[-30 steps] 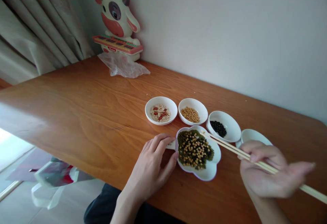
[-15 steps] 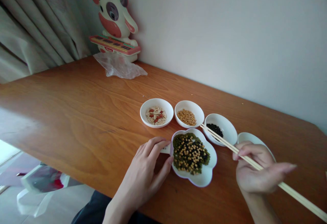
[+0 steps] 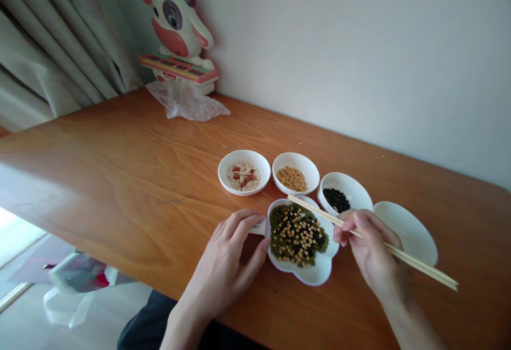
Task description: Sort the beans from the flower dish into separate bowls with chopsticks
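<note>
My right hand (image 3: pixel 373 251) is closed around a pair of wooden chopsticks (image 3: pixel 425 268). Their tips reach over the far rim of a white flower-shaped dish (image 3: pixel 322 271), with nothing visible between them. In this dish lie green beans, dark beans and yellow beans (image 3: pixel 297 241). My left hand (image 3: pixel 231 259) grips the dish's left edge between thumb and fingers, at a small white label (image 3: pixel 258 227). Behind the dish, a white bowl (image 3: pixel 295 157) holds yellow beans, and another bowl (image 3: pixel 359 193) holds black beans. Part of that bowl's front is hidden by my right hand.
At the left of the row stands a bowl (image 3: pixel 223 180) of pale seeds with red pieces. An empty white bowl (image 3: pixel 411 227) is on the right. Farther back are a plastic bag (image 3: pixel 189 104) and a cow toy keyboard (image 3: pixel 179 68) against the wall.
My right hand has moved left, turning over the chopsticks, whose tips went from near the yellow-bean bowl to the dish's far rim. My left hand stays at the dish. The view shifts slightly.
</note>
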A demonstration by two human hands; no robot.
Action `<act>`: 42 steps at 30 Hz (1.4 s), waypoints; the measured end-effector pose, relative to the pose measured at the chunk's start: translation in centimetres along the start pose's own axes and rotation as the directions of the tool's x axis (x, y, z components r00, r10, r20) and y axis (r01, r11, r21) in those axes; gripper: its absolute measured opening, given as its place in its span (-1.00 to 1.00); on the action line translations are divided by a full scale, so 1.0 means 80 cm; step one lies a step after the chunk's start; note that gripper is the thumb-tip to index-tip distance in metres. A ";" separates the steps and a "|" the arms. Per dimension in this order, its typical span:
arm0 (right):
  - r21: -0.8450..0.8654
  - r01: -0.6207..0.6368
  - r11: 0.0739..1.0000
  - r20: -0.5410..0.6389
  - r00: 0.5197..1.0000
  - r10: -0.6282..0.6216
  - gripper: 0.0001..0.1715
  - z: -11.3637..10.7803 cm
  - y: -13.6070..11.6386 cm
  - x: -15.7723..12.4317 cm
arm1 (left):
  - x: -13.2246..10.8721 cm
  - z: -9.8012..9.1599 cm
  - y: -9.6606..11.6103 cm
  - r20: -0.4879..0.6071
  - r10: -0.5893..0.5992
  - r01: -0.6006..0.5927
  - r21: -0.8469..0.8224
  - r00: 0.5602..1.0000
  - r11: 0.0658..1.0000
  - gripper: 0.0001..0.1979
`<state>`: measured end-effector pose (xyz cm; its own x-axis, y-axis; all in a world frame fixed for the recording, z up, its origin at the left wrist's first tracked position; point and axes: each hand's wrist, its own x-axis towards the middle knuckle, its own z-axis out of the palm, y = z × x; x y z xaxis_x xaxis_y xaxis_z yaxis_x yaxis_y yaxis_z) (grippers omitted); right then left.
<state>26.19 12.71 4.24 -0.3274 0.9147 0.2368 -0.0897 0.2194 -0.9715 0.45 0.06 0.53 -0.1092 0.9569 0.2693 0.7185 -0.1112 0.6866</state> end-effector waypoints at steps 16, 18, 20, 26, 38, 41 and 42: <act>-0.238 0.099 0.966 0.203 0.978 -0.051 -0.26 -0.014 0.007 -0.013 | -0.001 -0.005 0.000 0.030 0.062 -0.063 0.028 0.998 0.998 -0.60; -0.271 0.086 0.959 0.230 0.973 -0.022 -0.22 -0.021 0.005 -0.010 | -0.001 -0.005 0.001 0.037 0.064 -0.065 0.031 0.997 0.997 -0.59; -0.296 0.075 0.952 0.251 0.968 0.001 -0.17 -0.031 0.001 -0.006 | -0.001 -0.005 0.001 0.038 0.063 -0.064 0.034 0.997 0.997 -0.59; -0.301 0.005 0.954 0.233 0.970 0.068 0.00 -0.067 -0.019 0.007 | -0.001 -0.006 -0.002 0.045 0.059 -0.061 0.043 0.997 0.997 -0.59; -0.342 -0.105 0.934 0.208 0.961 0.184 0.07 -0.081 -0.022 0.010 | -0.001 -0.006 -0.001 0.024 0.057 -0.058 0.046 0.998 0.997 -0.61; -0.345 -0.136 0.929 0.208 0.954 0.217 0.06 -0.083 -0.019 0.009 | -0.001 -0.005 -0.001 0.014 0.061 -0.062 0.047 0.998 0.997 -0.61; -0.347 -0.145 0.927 0.207 0.952 0.226 0.06 -0.083 -0.019 0.009 | 0.000 -0.005 -0.001 0.013 0.062 -0.062 0.048 0.998 0.997 -0.61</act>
<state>32.31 15.30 5.79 -0.5269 0.8499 0.0078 0.2907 0.1888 -0.9380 0.15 -0.08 0.73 -0.0554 0.9517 0.3020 0.7562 -0.1575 0.6351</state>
